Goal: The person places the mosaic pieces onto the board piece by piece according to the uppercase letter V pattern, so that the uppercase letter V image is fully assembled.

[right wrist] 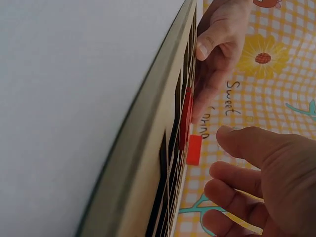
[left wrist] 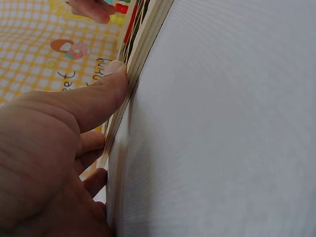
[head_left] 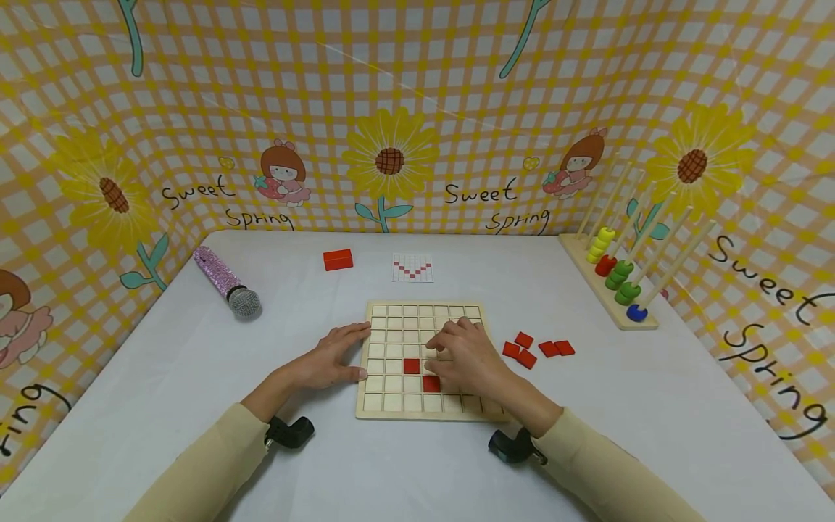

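A wooden grid board [head_left: 391, 415] lies flat in front of me, with one red square tile [head_left: 412, 366] set in a cell and a second red tile [head_left: 431, 383] diagonally below it to the right. My left hand [head_left: 329, 359] rests against the board's left edge, thumb and fingertips touching the rim. Over the middle of the board hovers my right hand [head_left: 471, 360], its fingers loosely bent. In the right wrist view nothing shows between its thumb and fingers, which stand apart from the board. The right hand covers part of the grid in the head view.
Several loose red tiles [head_left: 526, 358] lie to the right of the board. Behind it are a pattern card [head_left: 412, 268] and a red box [head_left: 338, 259]. A glittery microphone [head_left: 225, 281] lies at left. At right stands a peg rack [head_left: 636, 324] with coloured beads.
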### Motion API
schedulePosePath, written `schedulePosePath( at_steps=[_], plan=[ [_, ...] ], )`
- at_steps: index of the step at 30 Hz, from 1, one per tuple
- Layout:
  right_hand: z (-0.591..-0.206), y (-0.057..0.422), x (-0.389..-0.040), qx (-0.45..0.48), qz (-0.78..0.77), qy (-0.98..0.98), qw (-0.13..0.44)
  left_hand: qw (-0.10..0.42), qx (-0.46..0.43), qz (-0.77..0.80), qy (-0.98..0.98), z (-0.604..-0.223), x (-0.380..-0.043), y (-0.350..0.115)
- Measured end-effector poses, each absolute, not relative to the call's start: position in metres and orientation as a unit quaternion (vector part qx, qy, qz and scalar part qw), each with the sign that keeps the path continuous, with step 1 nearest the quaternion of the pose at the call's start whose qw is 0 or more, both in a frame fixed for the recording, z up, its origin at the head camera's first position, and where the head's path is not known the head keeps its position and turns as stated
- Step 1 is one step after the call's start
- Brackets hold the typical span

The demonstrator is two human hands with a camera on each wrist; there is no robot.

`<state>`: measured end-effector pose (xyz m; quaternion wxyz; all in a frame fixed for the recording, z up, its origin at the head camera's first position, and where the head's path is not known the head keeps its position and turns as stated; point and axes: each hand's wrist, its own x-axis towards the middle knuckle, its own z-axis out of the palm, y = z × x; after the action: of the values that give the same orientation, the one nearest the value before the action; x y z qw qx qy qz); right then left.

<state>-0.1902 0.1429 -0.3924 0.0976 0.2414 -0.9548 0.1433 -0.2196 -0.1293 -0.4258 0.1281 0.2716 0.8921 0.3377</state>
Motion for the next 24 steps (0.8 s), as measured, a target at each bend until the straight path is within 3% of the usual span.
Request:
schedulePosePath(
  at_steps=[24],
  plan=[
    [-0.395, 0.193, -0.186, 0.203, 0.159, -0.959, 0.12, 0.13, 0.27, 0.343, 0.89, -0.425, -0.22, -0.129]
  ],
)
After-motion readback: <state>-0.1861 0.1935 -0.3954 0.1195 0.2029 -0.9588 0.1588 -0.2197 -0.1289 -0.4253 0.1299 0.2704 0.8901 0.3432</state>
